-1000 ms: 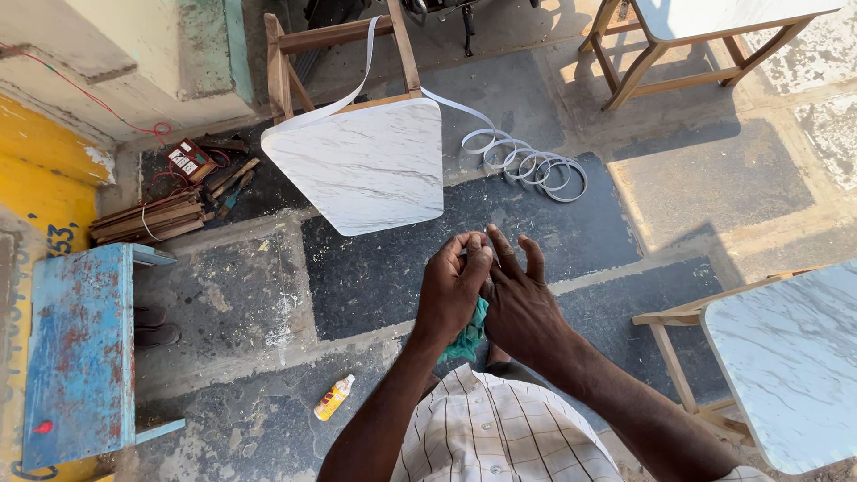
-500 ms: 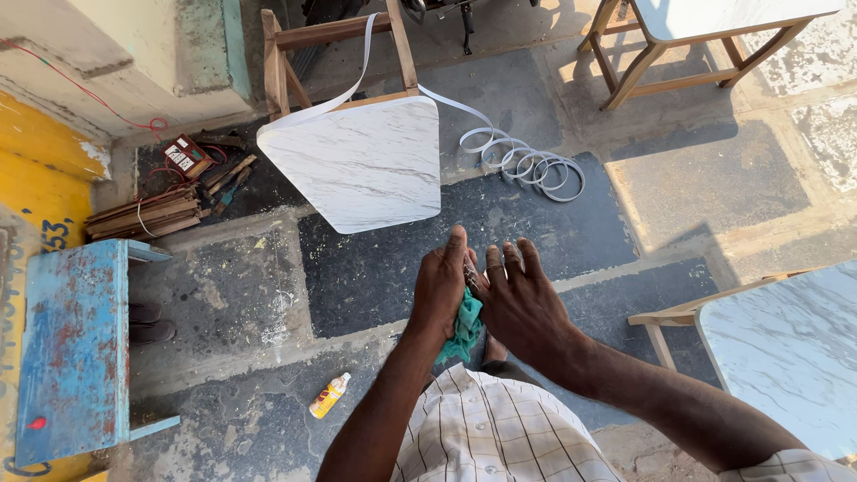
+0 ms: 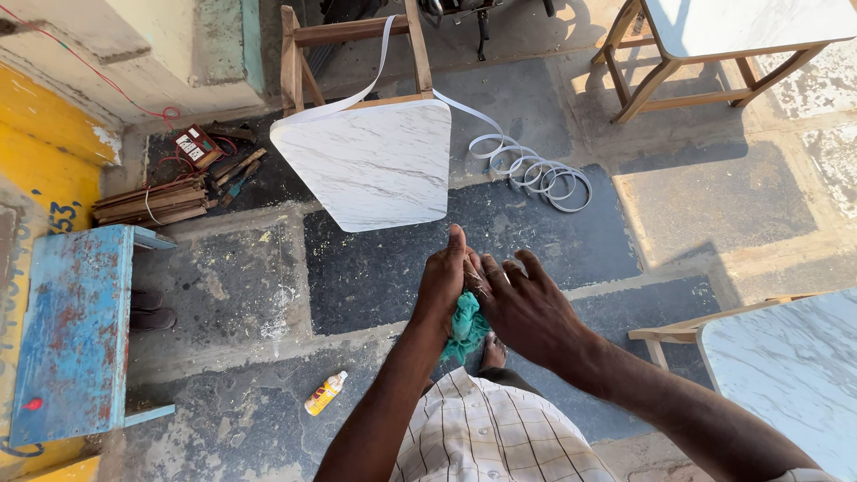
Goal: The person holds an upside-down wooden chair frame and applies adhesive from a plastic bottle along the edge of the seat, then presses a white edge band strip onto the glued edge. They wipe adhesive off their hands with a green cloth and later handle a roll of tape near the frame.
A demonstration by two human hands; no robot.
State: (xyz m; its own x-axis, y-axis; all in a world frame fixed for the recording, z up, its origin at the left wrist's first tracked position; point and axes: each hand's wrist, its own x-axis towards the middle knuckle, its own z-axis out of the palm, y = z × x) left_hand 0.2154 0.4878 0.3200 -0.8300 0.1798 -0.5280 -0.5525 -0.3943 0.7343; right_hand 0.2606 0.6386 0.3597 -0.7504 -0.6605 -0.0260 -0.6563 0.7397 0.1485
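Both hands (image 3: 486, 295) pressed together, clutching green cloth (image 3: 464, 326).

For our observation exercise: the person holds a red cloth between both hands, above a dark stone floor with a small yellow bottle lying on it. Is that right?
Not quite. The head view shows the cloth is teal green, not red. It sits between the left hand and right hand, above the dark floor, where the yellow bottle lies.
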